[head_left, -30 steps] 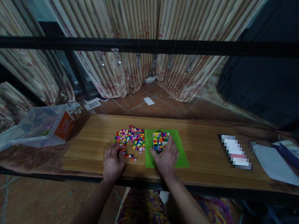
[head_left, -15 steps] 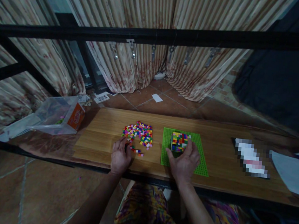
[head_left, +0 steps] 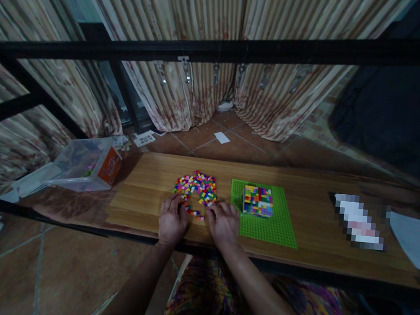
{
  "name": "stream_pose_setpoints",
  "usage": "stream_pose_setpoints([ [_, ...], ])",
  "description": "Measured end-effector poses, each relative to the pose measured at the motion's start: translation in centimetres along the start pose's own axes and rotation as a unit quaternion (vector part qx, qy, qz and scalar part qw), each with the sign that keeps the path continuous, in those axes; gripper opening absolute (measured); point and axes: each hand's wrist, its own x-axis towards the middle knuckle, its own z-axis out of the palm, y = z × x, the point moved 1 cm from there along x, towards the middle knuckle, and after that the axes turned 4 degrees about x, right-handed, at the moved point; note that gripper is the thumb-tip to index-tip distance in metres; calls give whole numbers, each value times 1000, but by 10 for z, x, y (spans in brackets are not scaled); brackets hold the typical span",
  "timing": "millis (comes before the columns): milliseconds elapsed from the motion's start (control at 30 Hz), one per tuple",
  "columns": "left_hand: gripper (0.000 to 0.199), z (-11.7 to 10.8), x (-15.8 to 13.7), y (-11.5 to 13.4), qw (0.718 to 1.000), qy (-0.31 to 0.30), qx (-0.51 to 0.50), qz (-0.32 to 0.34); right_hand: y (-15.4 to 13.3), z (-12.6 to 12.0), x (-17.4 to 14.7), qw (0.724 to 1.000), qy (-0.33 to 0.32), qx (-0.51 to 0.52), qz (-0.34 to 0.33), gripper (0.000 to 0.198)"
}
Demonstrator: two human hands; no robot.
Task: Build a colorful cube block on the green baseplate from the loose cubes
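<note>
Small multicoloured toy bricks (head_left: pixel 197 183) lie in a loose pile on the wooden table, with a short row of them curving nearer to me. At the pile's left side rests my left hand (head_left: pixel 172 221), fingers curled and closed, the tips hidden. My right hand (head_left: pixel 224 223) is bent at the pile's right edge, thumb and fingers drawn together; whether a brick is between them cannot be made out. To its right a block built of coloured bricks (head_left: pixel 258 201) stands on a green baseplate (head_left: pixel 283 229), touched by neither hand.
A clear plastic box (head_left: pixel 79 164) with an orange label sits left of the table (head_left: pixel 137 180). A blurred phone-like object (head_left: pixel 359 224) and white papers (head_left: pixel 413 241) lie on the right. A black metal bar (head_left: pixel 220 52) crosses beyond the table, before curtains (head_left: pixel 194 7).
My right hand has left the brick block and moved left to the pile's right edge. My left hand stays at the pile. The view has shifted slightly.
</note>
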Motion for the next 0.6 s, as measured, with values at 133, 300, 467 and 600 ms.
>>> stream_pose_setpoints([
  [133, 32, 0, 0, -1, 1000, 7, 7, 2, -2, 0, 2, 1000, 4, 3, -5, 16],
  [300, 31, 1, 1, -3, 1000, 8, 14, 8, 2, -4, -5, 997, 11, 69, 13, 14],
  [467, 28, 0, 3, -3, 1000, 16, 16, 17, 18, -26, -19, 974, 44, 202, 94, 14],
  [600, 28, -1, 4, -2, 1000, 11, 15, 22, 40, -51, -28, 952, 83, 255, 150, 16],
])
